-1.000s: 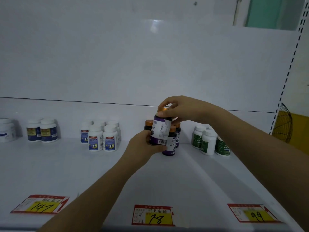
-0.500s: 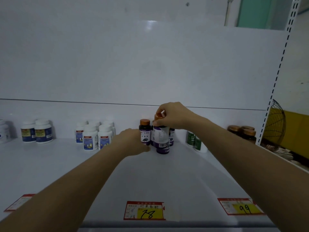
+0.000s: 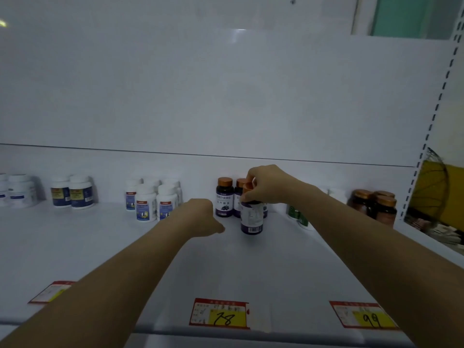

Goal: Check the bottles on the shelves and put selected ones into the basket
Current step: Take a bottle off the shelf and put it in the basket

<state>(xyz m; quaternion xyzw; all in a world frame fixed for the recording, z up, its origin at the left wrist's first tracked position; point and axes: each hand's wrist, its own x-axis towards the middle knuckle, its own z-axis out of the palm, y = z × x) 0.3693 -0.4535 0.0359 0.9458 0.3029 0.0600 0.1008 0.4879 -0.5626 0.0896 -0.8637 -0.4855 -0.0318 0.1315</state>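
A dark purple bottle (image 3: 251, 218) with a copper cap and a white label stands on the white shelf (image 3: 251, 267), in front of two like bottles (image 3: 224, 198). My right hand (image 3: 268, 184) grips its cap from above. My left hand (image 3: 200, 218) hovers just left of it with fingers loosely curled, holding nothing and apart from the bottle. No basket is in view.
White bottles with blue labels (image 3: 153, 202) stand left of centre, more white bottles (image 3: 72, 192) far left. Green-labelled white bottles (image 3: 298, 217) sit behind my right forearm, brown jars (image 3: 376, 204) at the right. Price tags 78 (image 3: 221, 313) and 99 (image 3: 364, 315) line the front edge.
The purple bottle came down from between both hands onto the shelf. My left hand let go of it and drew back to the left; my right hand stays on the cap.
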